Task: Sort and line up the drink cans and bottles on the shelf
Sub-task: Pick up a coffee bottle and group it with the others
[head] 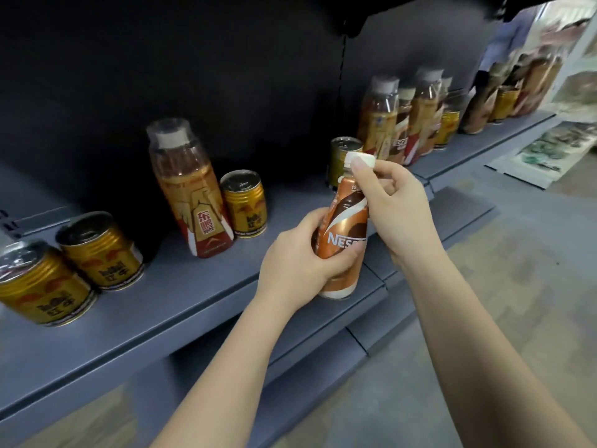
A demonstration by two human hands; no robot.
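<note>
At the lower left of the frame two gold cans (42, 286) (101, 252) stand close together on the grey shelf (181, 302); their red-and-dark print is Chinese and too distorted to read. Further right, left of centre, a tall clear bottle (190, 189) of amber drink wears a red-and-gold label with the characters 东鹏, and a third gold can (244, 203) stands just beside it.

In the middle of the frame the left hand (300, 263) is wrapped around the lower body of a brown-and-white coffee bottle (344, 234), whose label shows "NES" before the fingers cut it off. The bottle is upright, in front of the shelf's edge. The right hand (392, 202) pinches its white cap (360, 160) between thumb and fingertips.

Just behind the cap another gold can (344, 156) is partly hidden. At the upper right, a blurred cluster of bottles (407, 118) includes one reading "NESCA". More blurred drinks (513, 92) stand beyond them.
</note>
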